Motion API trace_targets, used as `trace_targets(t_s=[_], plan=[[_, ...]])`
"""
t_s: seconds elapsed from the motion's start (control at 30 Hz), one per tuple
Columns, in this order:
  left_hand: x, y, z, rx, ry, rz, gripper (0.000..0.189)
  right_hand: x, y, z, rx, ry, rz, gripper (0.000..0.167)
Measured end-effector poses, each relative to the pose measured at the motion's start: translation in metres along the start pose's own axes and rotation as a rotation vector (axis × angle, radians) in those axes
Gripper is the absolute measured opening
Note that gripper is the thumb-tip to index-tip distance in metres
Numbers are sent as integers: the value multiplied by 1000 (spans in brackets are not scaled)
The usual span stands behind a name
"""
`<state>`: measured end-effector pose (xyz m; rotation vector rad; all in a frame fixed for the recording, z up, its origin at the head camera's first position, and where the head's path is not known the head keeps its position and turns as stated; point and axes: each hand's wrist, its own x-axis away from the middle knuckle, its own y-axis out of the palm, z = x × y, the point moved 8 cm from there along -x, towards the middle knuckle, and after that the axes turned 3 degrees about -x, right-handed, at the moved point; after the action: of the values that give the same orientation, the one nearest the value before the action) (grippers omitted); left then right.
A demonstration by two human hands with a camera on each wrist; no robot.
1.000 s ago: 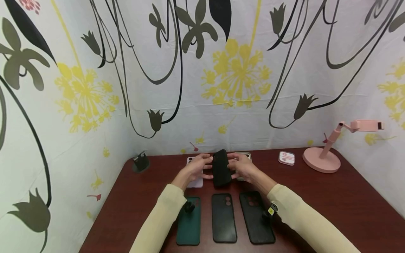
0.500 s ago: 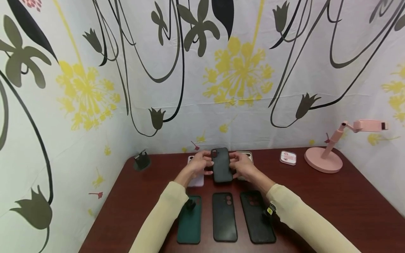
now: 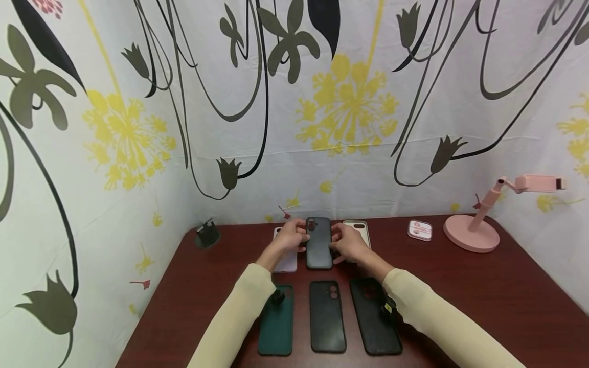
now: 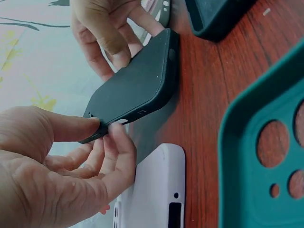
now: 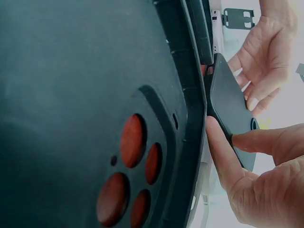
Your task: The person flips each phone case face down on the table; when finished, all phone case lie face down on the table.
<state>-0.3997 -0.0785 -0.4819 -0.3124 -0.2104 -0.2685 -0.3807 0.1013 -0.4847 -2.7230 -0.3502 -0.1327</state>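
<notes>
A dark phone case [image 3: 319, 243] with a camera cutout is in the middle of the back row, its back facing up. In the left wrist view, one end of it is tilted up off the table. My left hand [image 3: 291, 237] pinches its left edge between thumb and fingers. My right hand [image 3: 349, 242] holds the opposite edge, thumb on its back in the left wrist view. A pale lilac phone case [image 3: 287, 261] lies partly behind my left hand, and a cream phone case [image 3: 362, 230] is partly hidden by my right hand.
Nearer on the dark red table [image 3: 221, 286] lie a green phone case [image 3: 277, 324], a black one [image 3: 327, 317] and another black one [image 3: 375, 322], partly under the wrists. A black plug-like object [image 3: 207, 233], a small white box [image 3: 420, 230] and a pink phone stand [image 3: 474, 232] stand farther back.
The dark phone case has turned from a steep tilt to show its back and has straightened. Both hands stay at its sides; the right hand has shifted slightly. The other cases have not moved.
</notes>
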Motion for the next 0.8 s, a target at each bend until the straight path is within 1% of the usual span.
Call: trace_targets(t_s=[0.13,0.27,0.33,0.43,0.57,0.7,0.8], plan=[[-2,0,0,-81,19,26,54,-2,-1,-1,46,-12,7,52],[-3,-1,5,-207,47,82,54,-5,-1,-3,108,-24,23,54],[-3,-2,8,-256,52,113,53,-6,-1,-4,138,-30,27,54],[-5,-2,9,-314,46,141,49,-8,0,-5,170,-27,27,53],[-5,-1,9,-336,42,161,46,-8,1,-9,243,-34,29,53],[-4,0,10,-335,56,176,47,-8,2,-12,333,-48,31,51],[-3,1,10,-368,71,179,49,-9,2,-11,348,-39,28,50]])
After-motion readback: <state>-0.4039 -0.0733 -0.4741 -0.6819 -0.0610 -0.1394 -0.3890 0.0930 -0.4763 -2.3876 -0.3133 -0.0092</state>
